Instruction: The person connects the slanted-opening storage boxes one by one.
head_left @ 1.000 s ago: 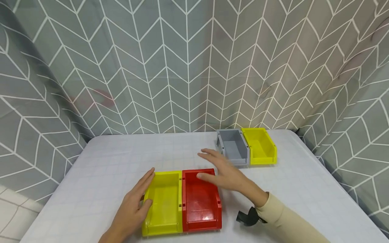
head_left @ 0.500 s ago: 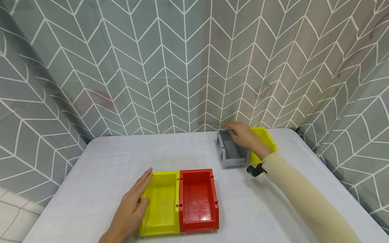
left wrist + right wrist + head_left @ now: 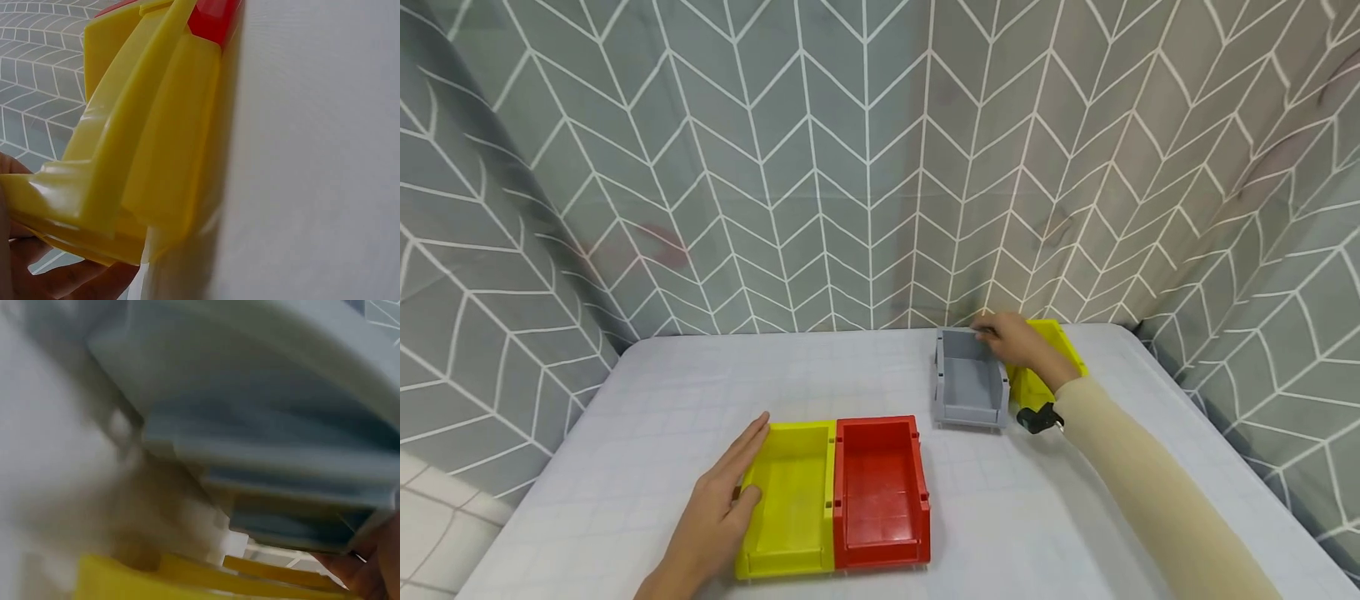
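Note:
At the front, a yellow storage bin (image 3: 790, 500) stands side by side with a red storage bin (image 3: 882, 492). My left hand (image 3: 711, 508) holds the yellow bin's left side, fingers along the outer wall and thumb at the rim; the left wrist view shows fingers (image 3: 75, 278) behind its wall. Farther back, my right hand (image 3: 1018, 342) grips a grey storage bin (image 3: 972, 383) by its back right rim. The grey bin looks slightly tilted. A second yellow bin (image 3: 1056, 342) stands just right of it, partly hidden by my right hand and wrist.
The bins are on a table with a white cloth (image 3: 715, 375). A grey patterned curtain (image 3: 865, 167) hangs behind the table and along both sides. A black device (image 3: 1037, 418) sits at my right wrist. The right wrist view is blurred.
My right hand has gone from above the red bin to the grey bin and taken hold of it. The grey bin has shifted slightly toward me, away from the rear yellow bin.

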{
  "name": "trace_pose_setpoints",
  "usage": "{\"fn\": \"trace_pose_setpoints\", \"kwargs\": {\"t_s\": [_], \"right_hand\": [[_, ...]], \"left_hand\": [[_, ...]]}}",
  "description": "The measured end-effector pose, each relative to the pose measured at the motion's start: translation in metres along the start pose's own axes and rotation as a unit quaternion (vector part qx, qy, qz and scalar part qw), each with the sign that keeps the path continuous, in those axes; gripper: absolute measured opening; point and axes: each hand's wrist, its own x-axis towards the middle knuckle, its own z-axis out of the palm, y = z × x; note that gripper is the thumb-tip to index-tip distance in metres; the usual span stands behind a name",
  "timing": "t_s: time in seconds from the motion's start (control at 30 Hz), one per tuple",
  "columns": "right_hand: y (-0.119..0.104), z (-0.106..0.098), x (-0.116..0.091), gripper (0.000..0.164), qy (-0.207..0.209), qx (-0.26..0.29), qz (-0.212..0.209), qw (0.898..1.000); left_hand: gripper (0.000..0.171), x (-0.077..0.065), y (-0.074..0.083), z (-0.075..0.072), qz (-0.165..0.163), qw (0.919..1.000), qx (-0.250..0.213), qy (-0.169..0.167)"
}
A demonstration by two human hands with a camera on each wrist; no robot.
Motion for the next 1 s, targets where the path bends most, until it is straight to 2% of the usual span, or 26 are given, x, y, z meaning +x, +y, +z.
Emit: {"fn": "trace_pose_setpoints", "kwargs": {"t_s": [0.2,0.33,0.6,1.0], "right_hand": [[-0.012,-0.003,-0.009,0.022,0.043,0.034,-0.02,0.998],[-0.025,-0.012,-0.014,0.023,0.068,0.049,-0.014,0.996],[-0.047,-0.025,-0.028,0.023,0.077,0.066,0.01,0.995],[-0.076,-0.037,-0.051,0.023,0.104,0.06,-0.016,0.993]], "left_hand": [[0.078,0.001,0.0,-0.003,-0.001,1.0,0.0,-0.002],[0.077,0.0,0.0,-0.004,0.0,1.0,-0.002,0.005],[0.077,0.0,-0.001,-0.005,0.005,1.0,-0.007,0.005],[0.079,0.003,-0.002,-0.004,0.015,0.9998,-0.012,0.007]]}}
